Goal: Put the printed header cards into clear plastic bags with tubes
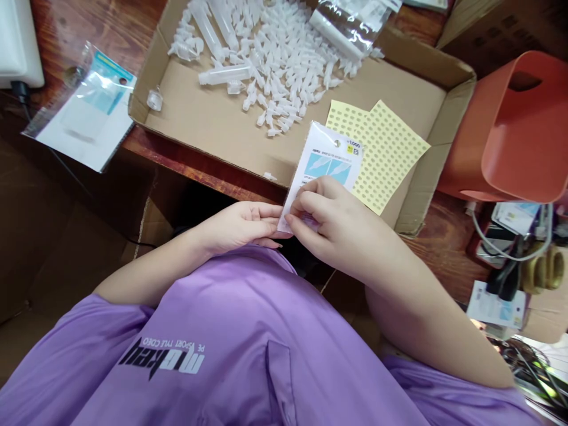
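Between my hands is a flat packaged card [328, 168] in a clear sleeve, printed with blue pictures and "1,000" beside a hang hole. My right hand [332, 219] pinches its lower end, fingers curled over the front. The fingers of my left hand [248, 225] reach behind and under the lower left corner, steadying it; part of them is hidden by the card. Just behind the card, yellow sheets of small oval stickers [381, 154] lie in a shallow cardboard tray [190, 124]. Small translucent plastic nozzle tips [284, 65] are heaped farther back in the tray.
Clear plastic tubes [226, 74] and a clear bag [350, 23] lie among the tips. Another packaged card [95, 109] sits left of the tray on the wooden table [89, 23]. To the right stand an orange bin [523, 130], gold-handled scissors [544, 269] and a white cable [510, 254].
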The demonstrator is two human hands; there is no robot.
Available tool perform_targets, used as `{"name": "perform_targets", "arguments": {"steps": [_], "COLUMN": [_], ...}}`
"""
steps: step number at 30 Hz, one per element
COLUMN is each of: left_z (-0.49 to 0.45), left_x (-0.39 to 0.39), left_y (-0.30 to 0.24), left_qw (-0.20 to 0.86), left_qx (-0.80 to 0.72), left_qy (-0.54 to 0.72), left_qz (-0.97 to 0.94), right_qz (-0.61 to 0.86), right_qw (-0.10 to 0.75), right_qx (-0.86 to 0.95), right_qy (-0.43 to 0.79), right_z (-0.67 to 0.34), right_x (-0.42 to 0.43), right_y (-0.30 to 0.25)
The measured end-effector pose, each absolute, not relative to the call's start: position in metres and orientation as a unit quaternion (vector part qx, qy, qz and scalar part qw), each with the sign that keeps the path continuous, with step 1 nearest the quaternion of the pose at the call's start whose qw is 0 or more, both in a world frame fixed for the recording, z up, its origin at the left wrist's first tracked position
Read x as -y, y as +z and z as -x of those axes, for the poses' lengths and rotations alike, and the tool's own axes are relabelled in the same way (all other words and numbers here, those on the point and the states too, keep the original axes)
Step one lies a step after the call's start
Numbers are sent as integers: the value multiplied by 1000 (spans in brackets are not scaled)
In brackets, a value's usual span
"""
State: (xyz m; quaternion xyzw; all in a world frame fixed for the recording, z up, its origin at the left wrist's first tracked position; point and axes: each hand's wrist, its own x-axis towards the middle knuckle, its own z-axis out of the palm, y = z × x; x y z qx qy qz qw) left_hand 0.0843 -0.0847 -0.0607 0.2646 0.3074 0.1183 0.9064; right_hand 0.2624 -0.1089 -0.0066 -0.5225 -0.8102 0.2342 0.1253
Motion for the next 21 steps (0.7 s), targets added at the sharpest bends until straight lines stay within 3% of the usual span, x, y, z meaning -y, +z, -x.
{"name": "perform_targets", "arguments": {"steps": [12, 21], "left_z": [-82, -86], "left_x": [85, 88], "left_y": [-64, -62], "left_qw": [916, 883], "left_qx": [-299, -317], "left_qy": [125, 143], "left_qz": [-236, -315], "right_qz": [518, 534], "right_qw": [98, 126], "right_qx": [820, 800], "right_qy": [222, 244], "right_z": [-260, -261], "right_x": [105, 107], "right_y": [-7, -7]}}
